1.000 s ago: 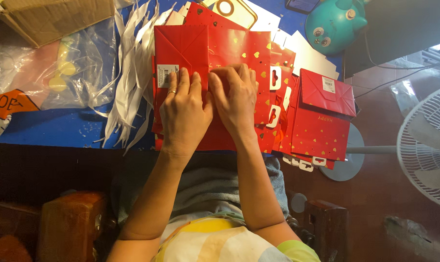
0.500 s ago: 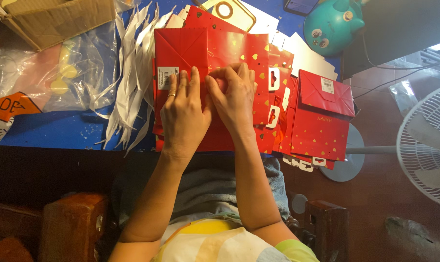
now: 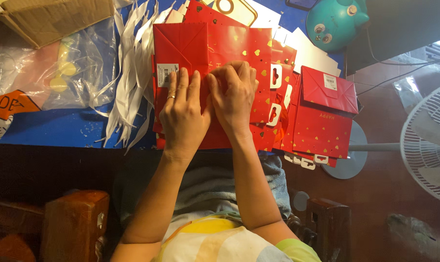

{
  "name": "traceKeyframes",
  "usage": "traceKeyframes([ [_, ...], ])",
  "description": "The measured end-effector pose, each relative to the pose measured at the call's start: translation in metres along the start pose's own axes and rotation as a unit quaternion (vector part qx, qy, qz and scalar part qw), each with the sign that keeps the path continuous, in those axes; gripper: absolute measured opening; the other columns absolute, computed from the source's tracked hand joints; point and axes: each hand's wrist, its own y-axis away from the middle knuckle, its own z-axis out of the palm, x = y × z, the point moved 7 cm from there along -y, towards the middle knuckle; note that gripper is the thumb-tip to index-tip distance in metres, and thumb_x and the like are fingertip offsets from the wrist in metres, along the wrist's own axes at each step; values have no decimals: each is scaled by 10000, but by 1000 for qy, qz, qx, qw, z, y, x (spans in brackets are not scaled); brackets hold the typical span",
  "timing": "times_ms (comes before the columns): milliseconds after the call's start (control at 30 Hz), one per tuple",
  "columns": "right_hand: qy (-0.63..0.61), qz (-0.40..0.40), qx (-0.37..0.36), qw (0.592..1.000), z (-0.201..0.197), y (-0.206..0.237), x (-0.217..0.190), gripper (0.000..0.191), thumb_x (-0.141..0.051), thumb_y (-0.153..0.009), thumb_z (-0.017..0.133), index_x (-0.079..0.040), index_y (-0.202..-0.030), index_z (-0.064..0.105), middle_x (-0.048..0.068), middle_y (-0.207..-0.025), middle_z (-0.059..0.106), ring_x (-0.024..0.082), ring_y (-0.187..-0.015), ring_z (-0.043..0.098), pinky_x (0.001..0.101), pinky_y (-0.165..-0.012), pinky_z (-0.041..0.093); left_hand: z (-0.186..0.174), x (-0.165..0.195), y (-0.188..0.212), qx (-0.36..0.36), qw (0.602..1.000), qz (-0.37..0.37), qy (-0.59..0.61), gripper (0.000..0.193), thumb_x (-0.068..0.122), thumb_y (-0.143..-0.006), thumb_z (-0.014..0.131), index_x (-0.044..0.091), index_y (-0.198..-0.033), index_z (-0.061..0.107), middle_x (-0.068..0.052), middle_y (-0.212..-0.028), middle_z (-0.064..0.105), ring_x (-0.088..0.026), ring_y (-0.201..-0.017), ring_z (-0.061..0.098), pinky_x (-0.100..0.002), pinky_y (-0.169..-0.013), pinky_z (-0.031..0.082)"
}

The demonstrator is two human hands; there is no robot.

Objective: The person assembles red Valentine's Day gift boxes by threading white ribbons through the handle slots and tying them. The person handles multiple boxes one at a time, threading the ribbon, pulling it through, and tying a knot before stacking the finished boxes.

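Left hand [image 3: 182,112]: laid flat, fingers together, pressed on red bag [image 3: 208,58].
Right hand [image 3: 234,94]: fingers curled, pinched on a fold of the bag.
Bag: flat on blue surface [image 3: 59,128]; white sticker [image 3: 167,74] at left edge.
Right: second bag [image 3: 322,119], white label on top.
Left: white ribbons [image 3: 130,73], clear plastic [image 3: 35,73], cardboard box [image 3: 50,17].

Looked like home craft corner: blue table [image 3: 59,131] piled with red gift bags [image 3: 322,121], white ribbons [image 3: 127,87], cardboard box [image 3: 50,17]; standing fan [image 3: 426,145] beside.
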Motion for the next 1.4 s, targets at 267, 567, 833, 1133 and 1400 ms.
traceKeyframes([
  [267, -40, -29, 2, 999, -2, 2, 0, 100, -194, -930, 785, -131, -953, 710, 19, -1079, 600, 229, -1073, 557, 401, -965, 398, 3, -3, 3, 16, 1000, 11, -14, 527, 216, -930, 775, -42, -1364, 624, -290, -1441, 564, -466, -1362, 530, -463, -1094, 499],
  [567, -106, -51, 3, 993, -5, 3, -1, 65, -131, -964, 753, -94, -987, 704, 54, -1103, 614, 229, -1101, 566, 391, -1015, 401, 3, -4, 4, 17, 1000, 7, -5, 546, 291, -945, 772, -25, -1369, 634, -276, -1458, 556, -439, -1390, 508, -449, -1095, 498],
  [833, -353, 3, -54, 934, -27, 11, 2, 185, -188, -1108, 599, -12, -1105, 657, 89, -1204, 554, 182, -1158, 559, 310, -1053, 468, -42, -5, 43, 63, 988, 56, 131, 284, 116, -991, 753, 64, -1267, 704, -127, -1316, 691, -344, -1326, 627, -462, -1175, 480],
  [1133, -801, 131, -348, 469, -23, 146, -6, 473, -452, -1073, 524, -22, -1243, 624, 98, -889, 539, 202, -755, 491, 364, -705, 467, -52, -45, 150, 118, 966, -50, 222, 212, -43, -944, 630, 75, -1098, 546, -75, -1025, 662, -269, -943, 577, -392, -896, 477],
  [1400, -755, 442, -305, 376, 25, 232, 20, 544, -359, -1103, 404, -64, -1559, 423, 28, -835, 525, 118, -661, 436, 307, -698, 430, -33, -52, 174, 85, 977, 20, 193, 229, -39, -943, 576, 98, -1058, 434, -69, -1106, 739, -258, -962, 535, -398, -875, 459],
])
